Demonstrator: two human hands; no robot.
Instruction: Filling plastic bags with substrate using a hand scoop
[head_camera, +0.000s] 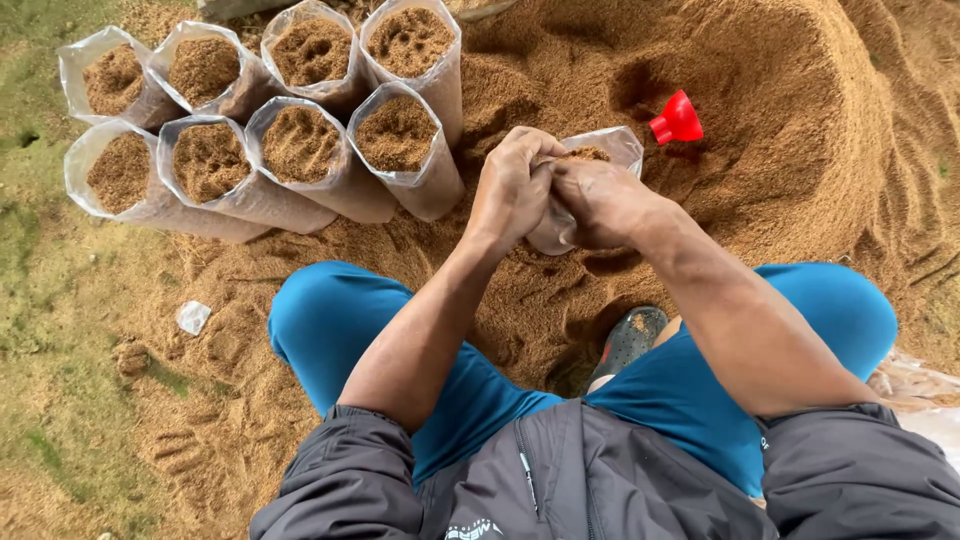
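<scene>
- Clear plastic bag of brown sawdust stands upright in the sawdust heap, right in front of the person's knees, its open rim showing behind the hands.
- Left hand is clenched on the near side of the bag's top, fingers curled tight over the plastic.
- Right hand grips the same bag from the other side, knuckles up; the two hands touch each other over the bag's mouth.
- Both forearms are bare and dusted with sawdust, coming out of dark grey jacket sleeves.
- Blue trousers cover the spread knees on either side of the bag, and a grey shoe sits between them, partly sunk in the sawdust.
- Red funnel lies on the heap just beyond and to the right of the bag, apart from both hands.
- Seven filled bags stand packed together in two rows to the left, touching one another, each full of sawdust nearly to the rim.
- Small white scrap lies on the ground well to the left, near the grass.
</scene>
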